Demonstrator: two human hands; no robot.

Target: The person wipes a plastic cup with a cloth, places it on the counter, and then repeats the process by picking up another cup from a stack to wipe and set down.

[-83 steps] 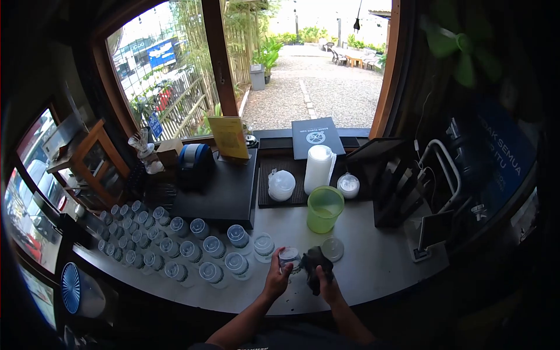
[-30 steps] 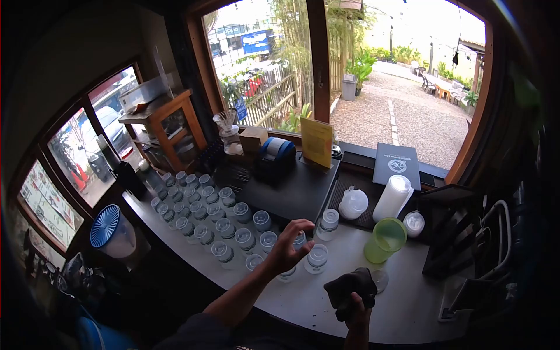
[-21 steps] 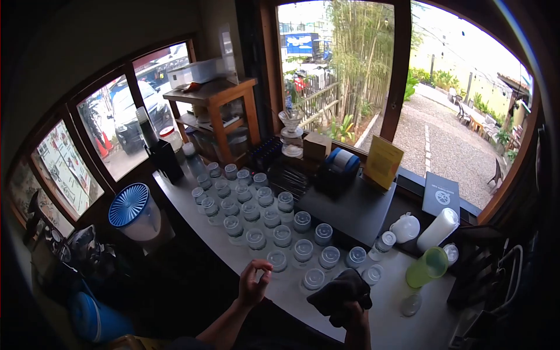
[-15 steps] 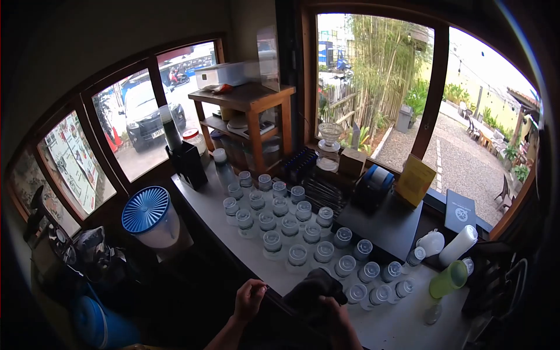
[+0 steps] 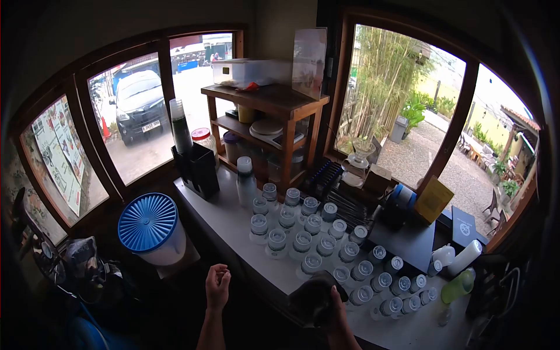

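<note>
My right hand point(image 5: 333, 308) grips a dark cloth point(image 5: 310, 296) bunched at the near edge of the grey counter point(image 5: 227, 217). My left hand point(image 5: 217, 284) hangs in front of the counter, below its edge, with fingers loosely curled and nothing in it. Several small clear jars with pale lids point(image 5: 303, 238) stand in rows across the counter, just beyond the cloth. The jars nearest my right hand point(image 5: 357, 294) sit to its right.
A white bucket with a blue ribbed lid point(image 5: 149, 228) stands at the counter's left end. A black cup holder with stacked cups point(image 5: 192, 163) and a wooden shelf point(image 5: 269, 116) are behind. A green pitcher point(image 5: 458, 286) and white bottle point(image 5: 465, 256) stand far right.
The view has swung left along the counter. My left hand let go of a jar among the rows and dropped below the counter edge. My right hand kept the cloth.
</note>
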